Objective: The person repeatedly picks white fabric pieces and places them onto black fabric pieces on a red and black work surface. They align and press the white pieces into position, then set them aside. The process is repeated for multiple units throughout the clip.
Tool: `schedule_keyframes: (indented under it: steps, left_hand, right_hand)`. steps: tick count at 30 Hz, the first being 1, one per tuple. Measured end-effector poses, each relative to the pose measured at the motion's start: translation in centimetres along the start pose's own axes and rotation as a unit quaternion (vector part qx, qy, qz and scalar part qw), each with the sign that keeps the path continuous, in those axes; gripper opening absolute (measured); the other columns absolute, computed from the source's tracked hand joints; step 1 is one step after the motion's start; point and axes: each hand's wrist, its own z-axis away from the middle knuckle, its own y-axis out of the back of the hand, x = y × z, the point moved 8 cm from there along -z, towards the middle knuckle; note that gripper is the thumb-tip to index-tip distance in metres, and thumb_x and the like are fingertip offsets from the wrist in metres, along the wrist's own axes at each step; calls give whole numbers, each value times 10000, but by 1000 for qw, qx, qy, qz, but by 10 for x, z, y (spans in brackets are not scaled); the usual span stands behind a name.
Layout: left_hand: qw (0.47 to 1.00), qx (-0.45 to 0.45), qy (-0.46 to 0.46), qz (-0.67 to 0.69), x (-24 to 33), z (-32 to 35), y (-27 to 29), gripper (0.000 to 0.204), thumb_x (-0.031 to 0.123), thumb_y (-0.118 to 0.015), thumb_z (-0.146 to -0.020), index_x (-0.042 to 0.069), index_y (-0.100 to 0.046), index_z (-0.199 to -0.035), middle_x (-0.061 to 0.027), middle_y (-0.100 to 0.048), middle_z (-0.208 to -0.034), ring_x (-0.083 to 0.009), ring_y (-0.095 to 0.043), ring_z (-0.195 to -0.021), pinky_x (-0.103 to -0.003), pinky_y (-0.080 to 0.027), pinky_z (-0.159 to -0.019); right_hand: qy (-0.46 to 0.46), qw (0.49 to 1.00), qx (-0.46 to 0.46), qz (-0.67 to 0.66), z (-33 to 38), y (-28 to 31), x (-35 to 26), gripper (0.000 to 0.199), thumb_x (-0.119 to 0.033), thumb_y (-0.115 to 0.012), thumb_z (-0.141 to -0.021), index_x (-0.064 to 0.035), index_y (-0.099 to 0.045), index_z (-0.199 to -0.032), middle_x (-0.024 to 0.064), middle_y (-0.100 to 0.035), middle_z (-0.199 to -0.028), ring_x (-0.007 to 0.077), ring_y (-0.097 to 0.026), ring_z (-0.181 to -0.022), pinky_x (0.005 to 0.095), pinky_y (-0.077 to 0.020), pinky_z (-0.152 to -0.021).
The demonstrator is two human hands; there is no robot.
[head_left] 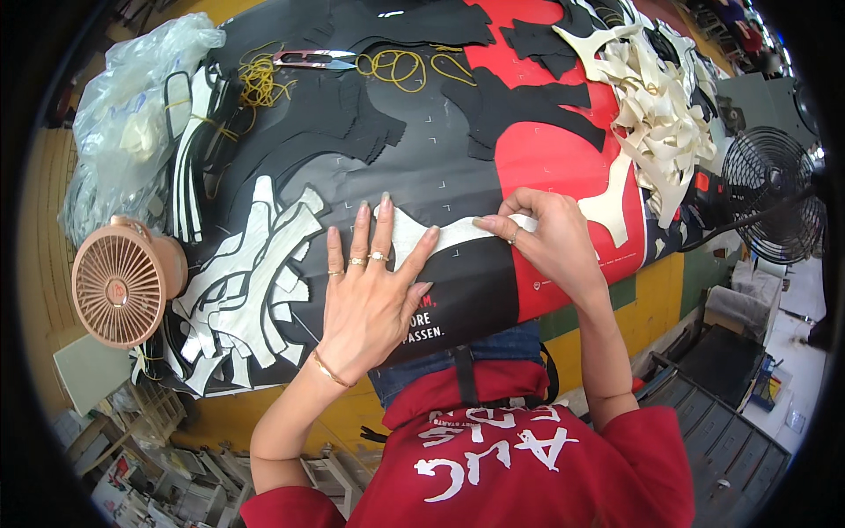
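Fingers of the left hand lie spread and flat, pinning a white curved cut piece to the black-and-red surface; just right of them, the right hand pinches its end. Smoothing well likely needs even pressure and steady tension. Both wrists sit low, palms down.

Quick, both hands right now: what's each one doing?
Left hand: open, fingers spread flat, pressing down the white cut piece.
Right hand: closed, pinching the same piece's right end.
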Motion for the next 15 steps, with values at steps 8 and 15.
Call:
schedule_keyframes:
  steps: [8,15]
  left_hand:
    - [999,-26,3,-23,1,-2,2,619,420,-596,-961,297,-422,-1543,-253,-190,-1643,-444,-177,-1520,-636,-141,-1185]
    - [998,33,11,-51,28,-4,9,798,547,-628,-897,210,-371,-1573,-173,-207,-1664,-394,-137,-1542,-631,-87,-1192]
  right_hand:
    - [31,997,60,32,4,-1,-5,415,-415,-817,-816,-26,-686,-755,74,-616,-585,214,-589,-508,350,-424,-502]
    - [-18,985,115,126,13,8,-3,506,-524,-801,-766,-47,-647,-836,112,-686,-700,325,-684,-638,435,-490,-529]
